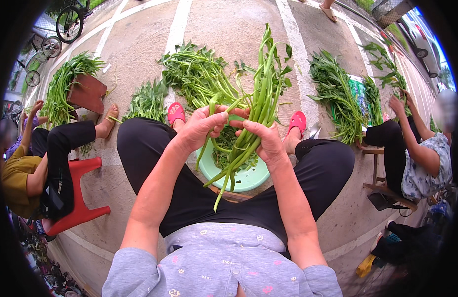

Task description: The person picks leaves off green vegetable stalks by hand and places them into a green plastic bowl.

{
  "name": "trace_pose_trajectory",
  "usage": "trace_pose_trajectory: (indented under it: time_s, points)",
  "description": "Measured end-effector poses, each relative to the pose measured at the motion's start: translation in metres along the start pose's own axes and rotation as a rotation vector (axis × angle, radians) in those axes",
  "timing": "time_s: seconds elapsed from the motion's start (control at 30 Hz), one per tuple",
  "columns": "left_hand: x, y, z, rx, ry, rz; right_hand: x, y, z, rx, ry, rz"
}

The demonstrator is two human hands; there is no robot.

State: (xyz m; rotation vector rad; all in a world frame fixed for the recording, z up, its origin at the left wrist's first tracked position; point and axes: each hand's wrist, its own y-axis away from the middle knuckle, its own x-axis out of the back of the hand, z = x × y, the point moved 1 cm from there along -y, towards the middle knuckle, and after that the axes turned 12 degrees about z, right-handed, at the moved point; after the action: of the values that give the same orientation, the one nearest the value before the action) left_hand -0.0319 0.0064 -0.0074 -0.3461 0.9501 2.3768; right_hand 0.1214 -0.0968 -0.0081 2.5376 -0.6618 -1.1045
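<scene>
My right hand [267, 141] is closed around a bundle of long green leafy stems [264, 96], which look like water spinach. The leafy tops point away from me and the stem ends hang down towards my lap. To its left, my left hand [202, 125] pinches a loose green stem [213, 102] between thumb and fingers. Below both hands, between my knees, stands a pale green plastic basin [254, 179] with cut greens [229, 144] in it. Just beyond the basin, a large heap of the same greens [199, 72] lies on the concrete.
A smaller pile of greens [149, 102] lies beside my left foot. At left, a person sits by a red plastic stool [80, 185] and a reddish-brown box [87, 94] draped with greens. Another person at right handles stems near a printed bucket [358, 94] and more greens [334, 89].
</scene>
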Motion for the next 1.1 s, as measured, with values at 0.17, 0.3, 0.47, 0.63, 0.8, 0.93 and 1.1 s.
trace_pose_trajectory:
  time_s: [0.17,0.3,0.47,0.63,0.8,0.93,1.1]
  points:
    - [0.006,-0.003,-0.002,-0.152,-0.147,0.049,0.005,-0.002,0.004,0.021,0.023,0.109]
    - [0.011,-0.008,-0.005,-0.204,-0.14,0.067,0.015,-0.007,0.006,0.055,0.044,0.164]
    - [0.007,-0.003,-0.001,-0.143,-0.068,0.03,0.004,-0.002,0.003,0.028,0.149,0.046]
    - [0.004,0.0,0.004,-0.155,0.063,-0.021,0.002,0.001,0.011,-0.076,0.175,-0.06]
    - [0.019,-0.003,0.019,-0.297,0.302,0.05,-0.002,0.006,0.004,-0.102,0.193,-0.098]
    - [0.024,-0.003,0.02,-0.319,0.342,0.092,0.001,0.004,0.009,-0.016,0.181,0.005]
    - [0.025,-0.001,0.018,-0.325,0.326,0.099,0.011,-0.005,0.006,0.183,0.071,0.308]
